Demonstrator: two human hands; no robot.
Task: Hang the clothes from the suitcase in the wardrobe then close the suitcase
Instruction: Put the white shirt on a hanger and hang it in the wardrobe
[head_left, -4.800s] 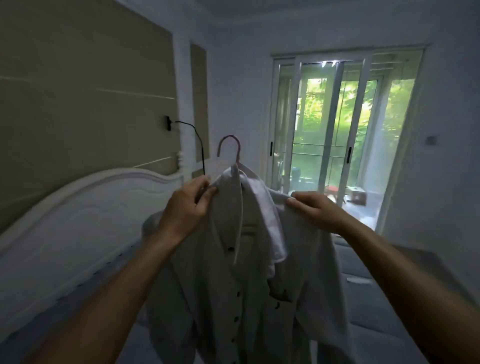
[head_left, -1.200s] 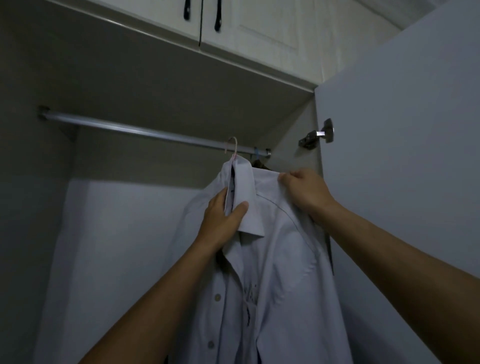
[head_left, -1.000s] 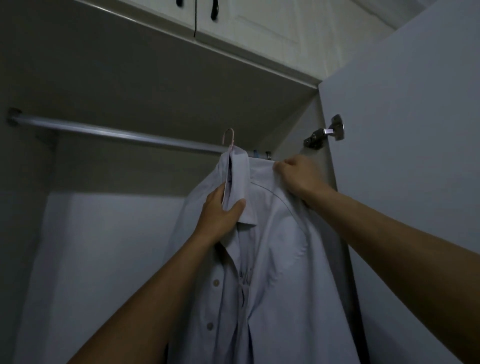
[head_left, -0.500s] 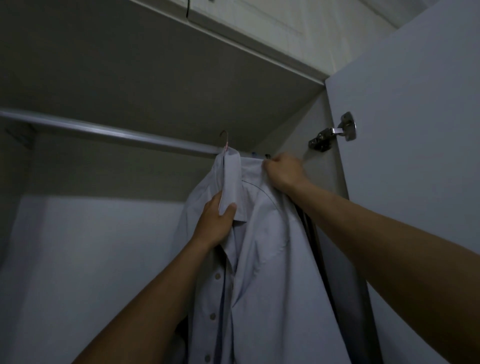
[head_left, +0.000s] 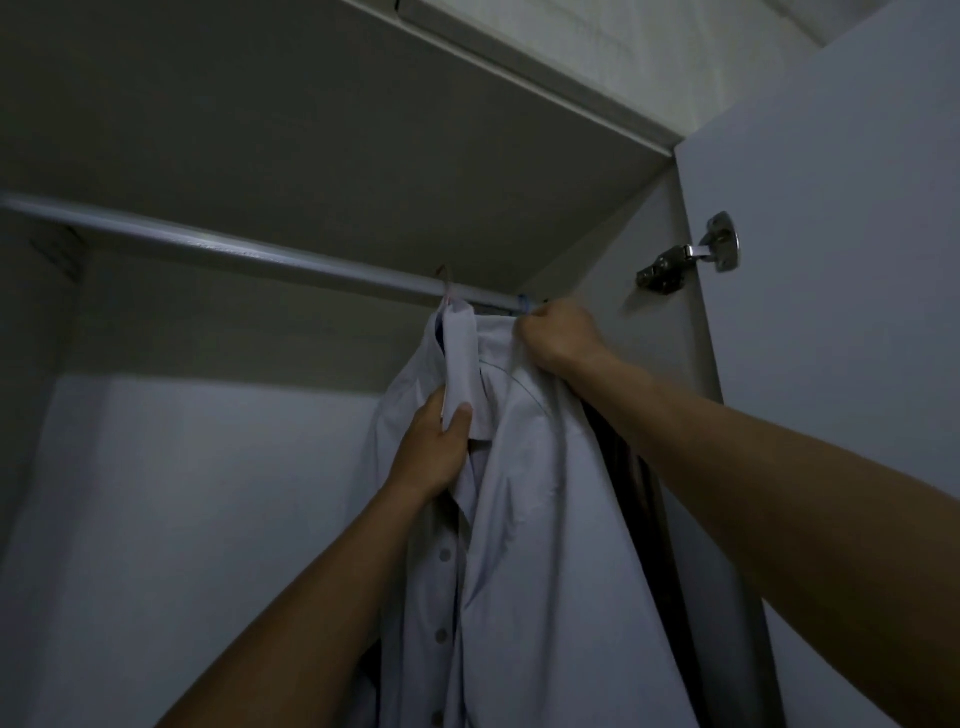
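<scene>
shirt (head_left: 545, 519) | hanger hook (head_left: 444, 273) now over rail (head_left: 234, 254) | hands (head_left: 434, 447) (head_left: 558, 335) still grip collar, shoulder

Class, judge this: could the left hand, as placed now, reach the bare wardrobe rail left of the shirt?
Probably yes. The left hand grips the collar of the shirt just below the rail, whose left stretch is bare. It would need to release the shirt first.

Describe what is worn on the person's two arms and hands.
Nothing worn shows. The left hand and right hand are ungloved, with no ring or watch visible; the left forearm and right forearm are sleeveless as far as the frame reaches.
</scene>
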